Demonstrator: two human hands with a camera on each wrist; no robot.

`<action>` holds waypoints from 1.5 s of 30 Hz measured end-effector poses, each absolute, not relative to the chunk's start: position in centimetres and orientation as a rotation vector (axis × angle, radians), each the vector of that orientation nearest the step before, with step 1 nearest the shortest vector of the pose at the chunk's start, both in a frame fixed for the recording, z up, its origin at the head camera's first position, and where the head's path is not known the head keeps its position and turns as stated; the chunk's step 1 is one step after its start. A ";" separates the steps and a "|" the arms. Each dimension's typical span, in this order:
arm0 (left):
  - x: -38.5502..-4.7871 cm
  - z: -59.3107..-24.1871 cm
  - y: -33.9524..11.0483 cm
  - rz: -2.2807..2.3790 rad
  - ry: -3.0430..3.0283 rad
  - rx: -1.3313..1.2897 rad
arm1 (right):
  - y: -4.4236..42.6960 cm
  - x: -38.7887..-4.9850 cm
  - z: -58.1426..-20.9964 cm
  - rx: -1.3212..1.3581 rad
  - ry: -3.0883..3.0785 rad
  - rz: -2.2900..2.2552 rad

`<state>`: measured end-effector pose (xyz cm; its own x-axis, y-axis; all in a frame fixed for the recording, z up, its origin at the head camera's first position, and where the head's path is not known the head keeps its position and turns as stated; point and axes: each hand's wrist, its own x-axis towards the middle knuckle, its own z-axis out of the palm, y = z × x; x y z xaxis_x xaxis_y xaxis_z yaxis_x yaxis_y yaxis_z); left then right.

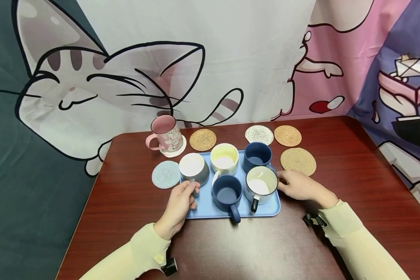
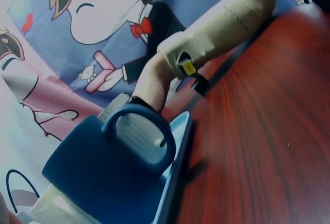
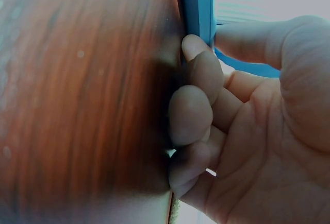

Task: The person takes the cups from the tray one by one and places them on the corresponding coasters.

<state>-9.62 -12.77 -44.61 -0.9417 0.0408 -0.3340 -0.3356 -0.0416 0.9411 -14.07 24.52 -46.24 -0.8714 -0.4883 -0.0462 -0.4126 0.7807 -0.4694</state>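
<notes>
My left hand [image 1: 178, 204] holds the handle of a grey mug [image 1: 202, 178] with a white inside, at the left of a light-blue tray [image 1: 206, 212]. The right hand [image 1: 302, 184] pinches the tray's right rim, the thumb above and fingers curled below in the right wrist view. Also on the tray are a pale yellow mug [image 1: 225, 171], a dark blue mug [image 1: 257, 151] behind, another dark blue mug [image 2: 103, 167] in front, and a whitish mug [image 1: 259, 197] with a black handle. Only a sliver of the left hand shows in the left wrist view.
A pink mug [image 1: 172, 140] stands on a white coaster [image 1: 183, 146] at the back left. Around the tray lie a light-blue coaster [image 1: 165, 174], a tan coaster [image 1: 203, 140], a white coaster [image 1: 259, 134] and two more tan coasters [image 1: 287, 135]. A printed cloth [image 1: 259, 58] hangs behind the table.
</notes>
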 end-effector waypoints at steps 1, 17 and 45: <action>-9.6 -44.6 -12.9 2.058 1.999 -0.323 | 24.5 -14.1 -46.2 -0.719 2.807 -0.683; -10.5 -44.3 -15.1 2.098 2.075 -0.430 | 25.1 -14.4 -47.2 -0.786 2.825 -0.747; -11.6 -43.4 -22.7 2.381 2.134 -0.521 | 24.7 -14.3 -46.5 -0.735 2.809 -0.678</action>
